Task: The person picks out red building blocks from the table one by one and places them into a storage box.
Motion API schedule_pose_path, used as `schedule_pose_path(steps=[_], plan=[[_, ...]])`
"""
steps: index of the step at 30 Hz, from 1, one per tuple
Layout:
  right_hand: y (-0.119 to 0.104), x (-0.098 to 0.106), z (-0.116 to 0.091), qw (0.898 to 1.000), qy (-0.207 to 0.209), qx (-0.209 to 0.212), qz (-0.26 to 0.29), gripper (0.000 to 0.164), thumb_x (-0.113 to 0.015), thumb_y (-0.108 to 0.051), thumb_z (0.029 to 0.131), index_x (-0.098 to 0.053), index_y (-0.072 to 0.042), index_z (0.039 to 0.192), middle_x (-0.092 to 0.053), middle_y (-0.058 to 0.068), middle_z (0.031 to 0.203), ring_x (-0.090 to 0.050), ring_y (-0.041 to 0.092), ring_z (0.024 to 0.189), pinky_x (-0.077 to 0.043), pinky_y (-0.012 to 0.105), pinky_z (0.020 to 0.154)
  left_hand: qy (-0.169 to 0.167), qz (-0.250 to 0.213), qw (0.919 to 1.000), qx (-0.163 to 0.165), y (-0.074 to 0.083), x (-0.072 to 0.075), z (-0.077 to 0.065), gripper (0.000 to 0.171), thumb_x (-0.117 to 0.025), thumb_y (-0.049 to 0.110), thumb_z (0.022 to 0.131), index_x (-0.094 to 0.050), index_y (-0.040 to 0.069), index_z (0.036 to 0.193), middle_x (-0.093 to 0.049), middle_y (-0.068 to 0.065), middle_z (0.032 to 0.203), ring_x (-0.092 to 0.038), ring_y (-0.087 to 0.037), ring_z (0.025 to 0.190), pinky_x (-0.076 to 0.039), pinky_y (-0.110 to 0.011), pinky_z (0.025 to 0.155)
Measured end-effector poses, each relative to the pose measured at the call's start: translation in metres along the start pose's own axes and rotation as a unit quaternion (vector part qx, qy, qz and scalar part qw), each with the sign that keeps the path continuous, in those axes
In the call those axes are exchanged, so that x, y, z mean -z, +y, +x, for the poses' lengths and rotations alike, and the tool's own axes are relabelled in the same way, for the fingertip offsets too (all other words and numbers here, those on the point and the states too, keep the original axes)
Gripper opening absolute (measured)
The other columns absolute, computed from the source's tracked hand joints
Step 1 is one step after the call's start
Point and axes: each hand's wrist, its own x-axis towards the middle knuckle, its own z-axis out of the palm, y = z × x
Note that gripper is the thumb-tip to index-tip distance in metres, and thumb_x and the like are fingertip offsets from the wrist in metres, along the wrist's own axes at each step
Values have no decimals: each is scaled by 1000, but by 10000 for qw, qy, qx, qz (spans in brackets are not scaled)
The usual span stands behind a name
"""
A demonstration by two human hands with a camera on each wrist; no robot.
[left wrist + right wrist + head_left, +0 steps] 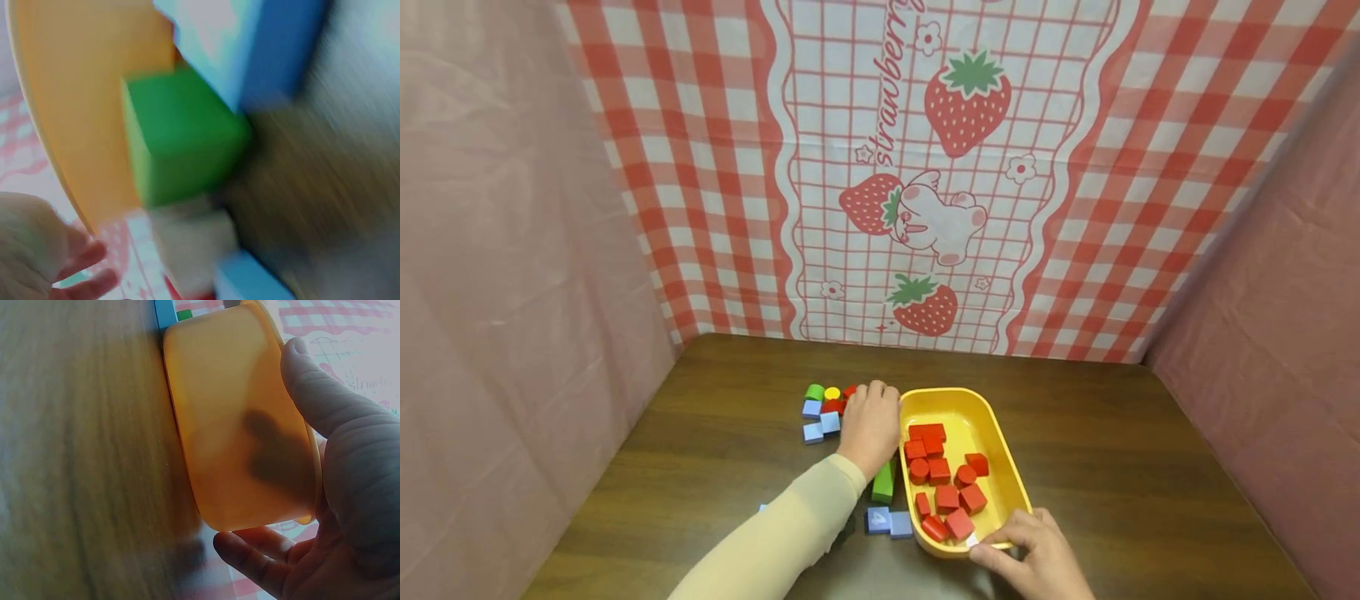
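Observation:
A yellow plastic bin [961,425] stands on the table with several red toy blocks [939,472] of mixed shapes inside. My right hand [1033,550] grips its near right corner, the thumb over the rim and the fingers round the outside; the right wrist view also shows the bin's wall [231,412]. Beside the bin's left rim, my left hand [872,425] reaches over the loose blocks. Its fingers [90,284] look extended in the left wrist view, with nothing visible between them. Part of a red block [850,391] shows beside that hand; what lies beneath is hidden.
Left of the left hand lie light blue blocks [813,432], a green block [815,392] and a yellow round block [832,393]. A long green block [883,483] and blue blocks [901,524] line the bin's left side. A strawberry-print cloth [910,250] hangs behind the table.

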Motion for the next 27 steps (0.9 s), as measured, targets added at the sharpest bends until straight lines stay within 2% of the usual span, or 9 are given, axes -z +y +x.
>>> schedule_pose_path(steps=[3,9,12,15,19,23,27], plan=[[0,0,-1,9999,105,123,-15,17,-88,-41,68,-71,-44,71,-50,-28,67,-38,5,70,-31,20,59,-251,167,9993,200,-14,0,-2,22,-64,26,97,-73,7,89,-64,-10,87,-57,-29,80,-52,-44,76],[1,-1,-2,9995,223,210,47,18,-89,-40,67,-71,-44,72,-50,-28,67,-38,5,70,-31,19,59,-466,148,9988,70,-27,-4,-7,18,-73,23,89,-74,6,83,-64,-9,78,-60,-27,73,-56,-42,68],[1,-1,-2,9994,236,234,46,19,-89,-40,67,-71,-44,72,-50,-28,67,-38,5,70,-31,19,59,-616,189,9979,78,-30,-7,-8,14,-81,19,78,-73,8,78,-65,-9,77,-62,-26,73,-58,-41,65],[0,0,-2,9995,228,205,42,19,-89,-40,67,-71,-44,71,-50,-28,67,-38,5,70,-30,19,59,-768,131,9969,138,-33,-9,-9,13,-83,11,70,-71,9,75,-66,-8,77,-64,-25,74,-59,-40,64],[-1,2,-2,9999,108,14,52,17,-88,-42,67,-71,-44,71,-49,-27,66,-38,6,70,-31,21,59,-849,-48,9962,178,-35,-11,-8,6,-76,4,78,-72,8,75,-68,-8,77,-65,-24,73,-59,-39,63],[-3,3,-1,9997,-21,-217,98,15,-87,-45,69,-72,-44,71,-49,-26,65,-39,7,71,-32,23,60,-967,-352,9946,158,-36,-7,-9,11,-72,9,87,-74,9,76,-67,-7,75,-64,-22,72,-59,-39,64],[-2,3,-1,10000,11,-46,77,15,-87,-44,69,-72,-43,72,-50,-27,66,-39,6,71,-32,21,60,-1263,-816,9885,162,-40,-2,-14,11,-70,10,89,-78,10,82,-69,-4,81,-62,-20,80,-57,-38,71]])
